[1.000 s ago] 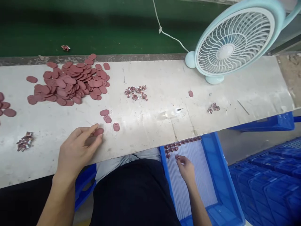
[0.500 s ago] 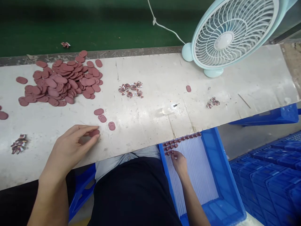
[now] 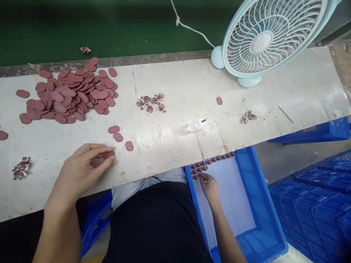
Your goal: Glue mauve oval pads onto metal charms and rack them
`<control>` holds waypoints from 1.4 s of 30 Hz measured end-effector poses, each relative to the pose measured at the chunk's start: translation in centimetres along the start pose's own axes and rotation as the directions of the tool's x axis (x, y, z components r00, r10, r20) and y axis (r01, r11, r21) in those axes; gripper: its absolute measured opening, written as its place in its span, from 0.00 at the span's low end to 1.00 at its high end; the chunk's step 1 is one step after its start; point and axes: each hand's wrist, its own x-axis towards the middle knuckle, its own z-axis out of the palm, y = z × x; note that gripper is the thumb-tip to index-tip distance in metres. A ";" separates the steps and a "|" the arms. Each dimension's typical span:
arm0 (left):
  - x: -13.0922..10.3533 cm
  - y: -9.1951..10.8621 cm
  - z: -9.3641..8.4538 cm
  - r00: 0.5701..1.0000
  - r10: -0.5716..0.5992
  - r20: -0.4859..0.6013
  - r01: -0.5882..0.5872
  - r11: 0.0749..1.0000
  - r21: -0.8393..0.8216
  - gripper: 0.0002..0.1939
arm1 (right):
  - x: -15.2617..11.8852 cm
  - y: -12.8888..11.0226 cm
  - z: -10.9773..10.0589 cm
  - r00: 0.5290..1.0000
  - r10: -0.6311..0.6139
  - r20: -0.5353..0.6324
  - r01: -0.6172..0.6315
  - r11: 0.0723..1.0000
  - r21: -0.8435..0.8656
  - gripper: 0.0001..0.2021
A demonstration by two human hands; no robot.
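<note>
On the near side of the white table, my left hand [image 3: 83,164] pinches a reddish-brown oval disc [image 3: 108,155] between thumb and fingers. Similar discs, some with small holes, lie just beyond it: a loose one [image 3: 113,129] and a stacked pair [image 3: 129,146] among them. Down in the blue crate [image 3: 270,223], my right hand [image 3: 210,188] has its fingertips closed at the end of a row of small brown-and-white figures [image 3: 202,168]. What those fingertips hold is mostly hidden; it looks like one such figure. White ridged sheeting [image 3: 233,197] lines the crate.
A big heap of oval discs [image 3: 68,96] covers the table's left part. Small figures lie in clusters at mid-table [image 3: 150,102], right [image 3: 249,117] and left [image 3: 22,168]. A needle-tipped white bottle [image 3: 196,125] and a pale blue fan [image 3: 260,42] stand there. Blue crates [image 3: 309,208] sit at right.
The lone figure on the green surface beyond the table has shifted right. Both hands stay practically where they were; the whole view has shifted slightly.
</note>
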 end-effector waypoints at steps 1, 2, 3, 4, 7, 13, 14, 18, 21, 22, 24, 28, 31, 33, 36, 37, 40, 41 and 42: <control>0.0 0.0 0.0 1.000 0.001 0.000 -0.001 1.000 0.001 0.12 | 0.0 0.0 0.0 1.000 0.005 0.001 -0.005 1.000 -0.013 0.14; 0.0 0.0 0.0 1.000 0.001 0.003 -0.001 1.000 0.003 0.12 | 0.1 0.0 0.0 1.000 0.010 0.003 -0.010 1.000 -0.027 0.14; 0.0 0.0 -0.1 1.000 0.001 0.006 -0.001 1.000 0.005 0.12 | 0.1 -0.1 0.0 1.000 0.014 0.006 -0.014 0.999 -0.040 0.14; 0.0 0.0 -0.1 1.000 0.001 0.010 -0.001 1.000 0.007 0.12 | 0.1 -0.2 0.0 1.000 0.019 0.008 -0.018 0.998 -0.053 0.14; 0.0 0.1 -0.1 1.000 -0.007 0.006 0.007 1.000 0.003 0.12 | -0.3 -0.7 -0.4 0.999 0.041 -0.001 -0.041 0.995 -0.094 0.15; 0.1 -0.2 -0.1 1.000 -0.012 0.022 0.012 1.000 0.006 0.12 | -1.2 -1.8 -0.2 0.992 0.119 0.051 -0.108 0.978 -0.178 0.15; 0.2 -0.2 -0.1 1.000 -0.016 0.027 0.016 1.000 0.008 0.12 | -1.2 -1.9 0.1 0.988 0.137 0.073 -0.121 0.974 -0.190 0.15; 0.1 -0.2 -0.2 0.998 -0.030 0.051 0.030 1.000 0.008 0.12 | -0.8 -2.3 1.4 0.970 0.209 0.123 -0.175 0.955 -0.239 0.15; 0.1 -0.2 -0.2 0.999 -0.030 0.045 0.029 1.000 0.010 0.12 | -0.7 -2.7 1.5 0.960 0.240 0.144 -0.199 0.947 -0.250 0.15; 0.1 -0.2 -0.2 0.999 -0.027 0.042 0.026 1.000 0.010 0.11 | -0.7 -2.9 1.4 0.957 0.248 0.149 -0.206 0.946 -0.249 0.15; 0.1 -0.1 -0.2 0.999 -0.023 0.031 0.023 1.000 0.008 0.11 | -0.9 -3.3 1.1 0.953 0.258 0.157 -0.217 0.946 -0.239 0.14; 0.1 0.5 -0.2 0.999 -0.032 0.013 0.032 0.999 -0.003 0.11 | -1.1 -4.2 0.5 0.955 0.251 0.160 -0.220 0.957 -0.190 0.15; 0.1 0.9 -0.2 0.999 -0.047 -0.008 0.047 0.999 -0.023 0.10 | -1.2 -4.9 0.3 0.959 0.244 0.143 -0.226 0.966 -0.128 0.14; 0.1 0.9 -0.2 0.999 -0.052 -0.014 0.051 0.998 -0.036 0.10 | -1.3 -5.4 0.2 0.963 0.241 0.122 -0.234 0.969 -0.074 0.13; 0.1 0.5 -0.1 1.000 -0.027 -0.005 0.027 0.997 -0.071 0.11 | -1.5 -6.3 -0.6 0.969 0.239 0.069 -0.242 0.970 0.037 0.13; 0.0 0.4 -0.1 1.000 -0.018 -0.008 0.018 0.996 -0.089 0.11 | -1.7 -6.8 -1.2 0.971 0.235 0.045 -0.239 0.967 0.085 0.13; -0.2 0.2 -0.4 0.997 -0.058 -0.054 0.048 0.985 -0.167 0.11 | -2.5 -8.7 -3.9 0.974 0.223 -0.044 -0.204 0.942 0.265 0.13; -0.3 0.1 -0.6 0.992 -0.098 -0.073 0.081 0.976 -0.203 0.10 | -2.7 -9.6 -5.0 0.973 0.220 -0.074 -0.183 0.923 0.338 0.13; -0.5 0.1 -0.7 0.986 -0.144 -0.088 0.118 0.961 -0.250 0.10 | -2.9 -10.6 -6.0 0.972 0.216 -0.096 -0.158 0.896 0.416 0.12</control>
